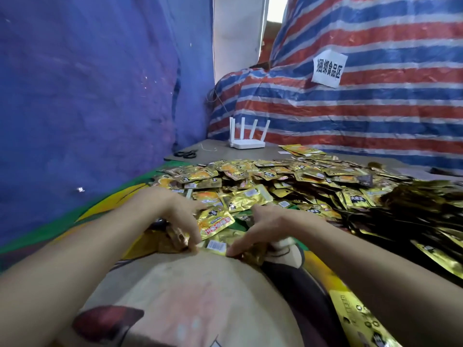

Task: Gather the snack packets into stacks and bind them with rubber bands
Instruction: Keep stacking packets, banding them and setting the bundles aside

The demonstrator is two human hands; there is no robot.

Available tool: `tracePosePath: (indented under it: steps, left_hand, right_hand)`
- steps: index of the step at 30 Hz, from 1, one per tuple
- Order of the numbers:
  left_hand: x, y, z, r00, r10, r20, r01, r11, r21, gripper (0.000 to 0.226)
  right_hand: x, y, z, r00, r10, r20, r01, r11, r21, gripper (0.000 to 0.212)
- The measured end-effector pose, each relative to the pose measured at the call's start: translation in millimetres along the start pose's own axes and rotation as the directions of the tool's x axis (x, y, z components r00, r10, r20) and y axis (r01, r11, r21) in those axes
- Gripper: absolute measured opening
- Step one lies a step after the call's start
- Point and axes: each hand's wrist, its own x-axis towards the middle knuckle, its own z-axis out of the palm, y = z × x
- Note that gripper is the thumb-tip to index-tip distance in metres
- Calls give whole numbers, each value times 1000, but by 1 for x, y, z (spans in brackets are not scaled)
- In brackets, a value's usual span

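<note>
I have both hands low in front of the body, at the near edge of the heap. The left hand (pixel 175 216) is curled over, its fingertips (pixel 192 246) bent down and pinching the left end of a small stack (pixel 215 245) of gold snack packets. The right hand (pixel 263 225) mirrors it, fingertips (pixel 233 251) nipping the right end. The stack lies flat between the two sets of fingertips with a white barcode label facing up, so the fingers bracket it from either side rather than cover it. I cannot make out the thumbs clearly from here. Just beyond the stack, between the two hands, a loose packet (pixel 216 222) with a red-and-white label lies tilted. The main pile (pixel 288 179) of packets spreads across the table (pixel 218 146) from the knuckles out to the far right. At the table's far end I see a white router (pixel 246 140) with four antennas, and black scissors (pixel 185 154) to its left. A striped tarp (pixel 350 108) bearing a paper sign (pixel 328 68) hangs behind, with a blue sheet (pixel 87 96) on the left
</note>
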Motion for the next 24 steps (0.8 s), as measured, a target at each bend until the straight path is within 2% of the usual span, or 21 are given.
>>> tracePosePath:
  steps: [2, 3, 5, 7, 9, 11, 14, 19, 24]
  left_hand:
    - [-2, 10, 6, 996, 34, -78, -33, 999, 23, 97]
    - [-4, 16, 10, 985, 58, -160, -45, 995, 88, 93]
    - [-3, 27, 17, 947, 99, -306, -18, 966, 258, 85]
    - [1, 36, 20, 958, 47, -284, 35, 960, 277, 86]
    - [2, 42, 15, 983, -27, -183, 66, 975, 213, 90]
    - [6, 47, 11, 987, -30, -160, 53, 988, 143, 83]
    - [15, 50, 10, 980, 19, -199, -4, 997, 73, 75]
    - [15, 50, 5, 959, 28, -283, -45, 998, -53, 98]
    - [20, 46, 14, 952, -37, -303, -70, 940, -335, 64]
  right_hand:
    - [2, -2, 1, 999, 5, -34, -2, 995, 95, 93]
    - [2, -3, 1, 999, 12, -33, -7, 990, 138, 83]
    - [1, -3, 1, 999, 23, -31, -17, 984, 176, 76]
    - [-2, -3, -1, 999, 29, -27, -24, 983, 181, 69]
    - [-5, -3, -4, 998, 49, -29, -42, 977, 208, 61]
    - [-8, -2, -5, 995, 91, -45, -77, 966, 245, 58]
    - [-13, -3, -5, 989, 147, -23, -133, 943, 305, 53]
    - [-22, -1, -4, 987, 161, 3, -146, 887, 437, 41]
    - [-30, 6, -4, 989, 145, -8, -112, 796, 594, 39]
